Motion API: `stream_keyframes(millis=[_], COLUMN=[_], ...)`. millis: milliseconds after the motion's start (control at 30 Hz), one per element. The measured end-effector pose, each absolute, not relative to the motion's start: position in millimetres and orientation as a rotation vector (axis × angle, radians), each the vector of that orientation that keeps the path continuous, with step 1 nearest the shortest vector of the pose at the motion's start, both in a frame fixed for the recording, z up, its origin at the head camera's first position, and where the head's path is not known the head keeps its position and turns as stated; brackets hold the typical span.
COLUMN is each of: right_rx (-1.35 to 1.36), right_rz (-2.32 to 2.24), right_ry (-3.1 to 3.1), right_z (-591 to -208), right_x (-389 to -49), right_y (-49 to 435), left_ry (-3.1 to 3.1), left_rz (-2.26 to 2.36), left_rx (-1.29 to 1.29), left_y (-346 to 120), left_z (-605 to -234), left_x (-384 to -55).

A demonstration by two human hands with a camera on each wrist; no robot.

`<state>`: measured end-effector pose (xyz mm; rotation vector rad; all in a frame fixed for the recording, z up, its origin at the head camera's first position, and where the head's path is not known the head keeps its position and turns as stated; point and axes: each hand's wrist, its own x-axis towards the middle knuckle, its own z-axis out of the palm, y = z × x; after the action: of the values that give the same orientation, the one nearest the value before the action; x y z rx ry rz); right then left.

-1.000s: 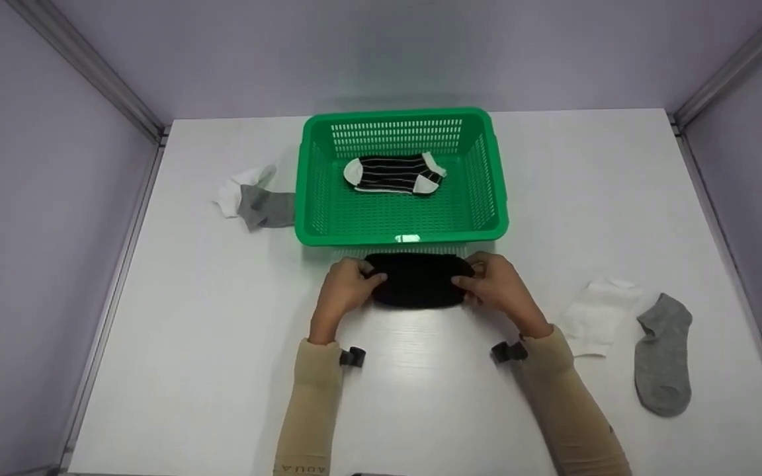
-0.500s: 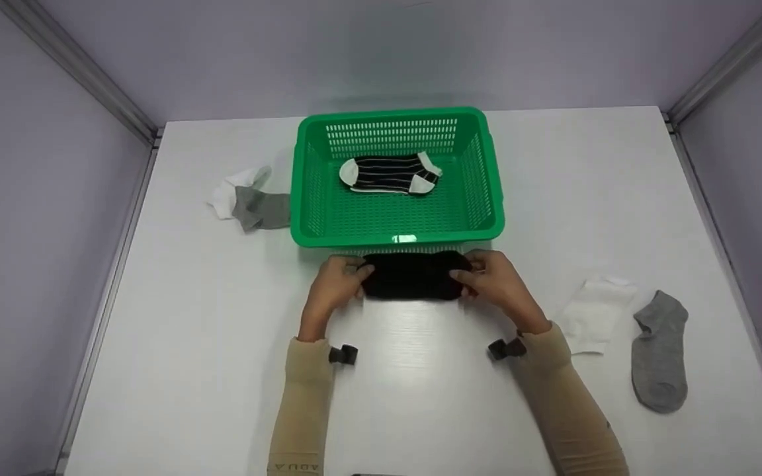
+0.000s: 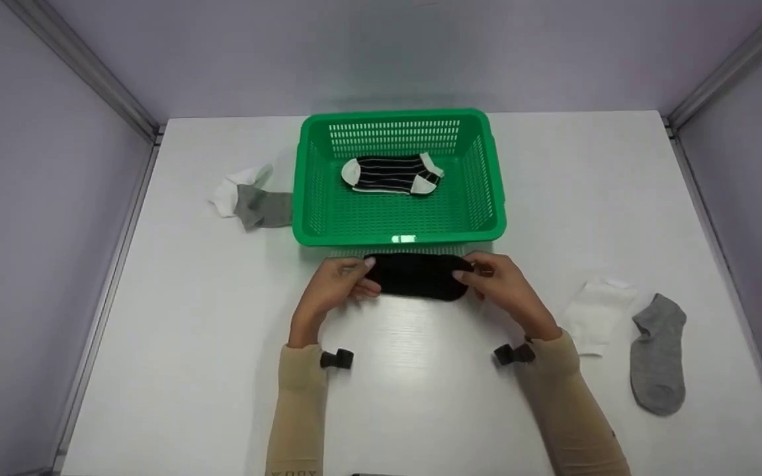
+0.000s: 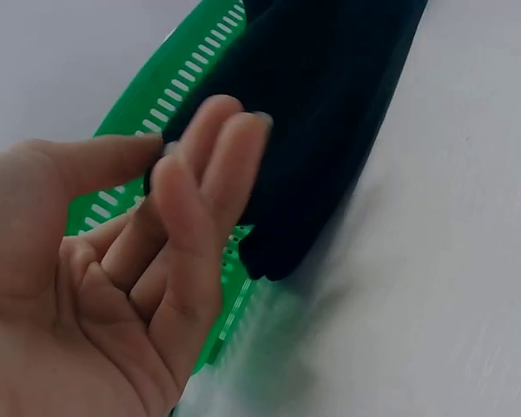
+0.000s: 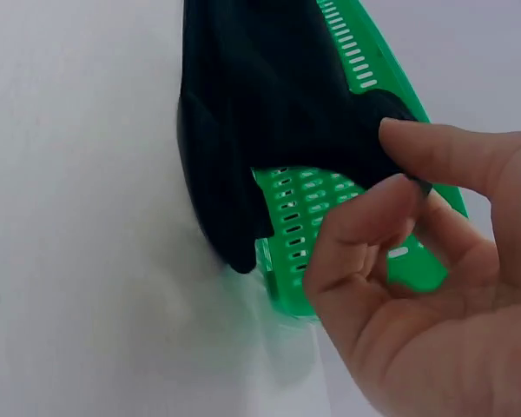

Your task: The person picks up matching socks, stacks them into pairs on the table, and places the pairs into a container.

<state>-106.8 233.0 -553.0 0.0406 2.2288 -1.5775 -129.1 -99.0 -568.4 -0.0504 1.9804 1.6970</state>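
A black sock [image 3: 417, 274] is stretched level in front of the basket, held up between both hands. My left hand [image 3: 336, 284] pinches its left end at the upper corner. In the left wrist view the thumb meets that corner of dark cloth, while the other fingers [image 4: 234, 165] reach up in front of the sock. At the opposite end my right hand [image 3: 501, 284] pinches the sock between thumb and fingers. The right wrist view shows the pinched corner pulled out and a lower flap of the dark sock [image 5: 221, 191] hanging free.
A green basket [image 3: 397, 241] stands just beyond the hands, with black-and-white striped socks [image 3: 391, 174] inside. Left of it lie a white sock [image 3: 225, 197] and a grey sock [image 3: 268, 208]. Another white sock [image 3: 596, 317] and grey sock [image 3: 659, 357] lie at the right on the white table [image 3: 407, 396].
The left hand's fingers have spread and shifted slightly left and down on the sock's left end. The sock has stayed in front of the basket, its lower edge a little higher than before.
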Motion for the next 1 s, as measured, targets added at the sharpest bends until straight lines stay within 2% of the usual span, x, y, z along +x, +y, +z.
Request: stream_keyframes(millis=[300,667,1000], right_rx=[0.009,0.009,-0.237], right_rz=[-1.582,-1.498,-1.457], right_ry=[2.171,2.349,2.459], right_z=[-552,-552,-555], right_x=[-106,-107,-108], right_y=[241,231,225], left_ry=[2.105,2.319,2.375], left_rz=[1.689,1.653,1.636], left_rx=[-0.062,0.075,0.165], left_y=[-94,-82,-79], left_z=[-567,-565,-567], left_x=[-122,-115,-115])
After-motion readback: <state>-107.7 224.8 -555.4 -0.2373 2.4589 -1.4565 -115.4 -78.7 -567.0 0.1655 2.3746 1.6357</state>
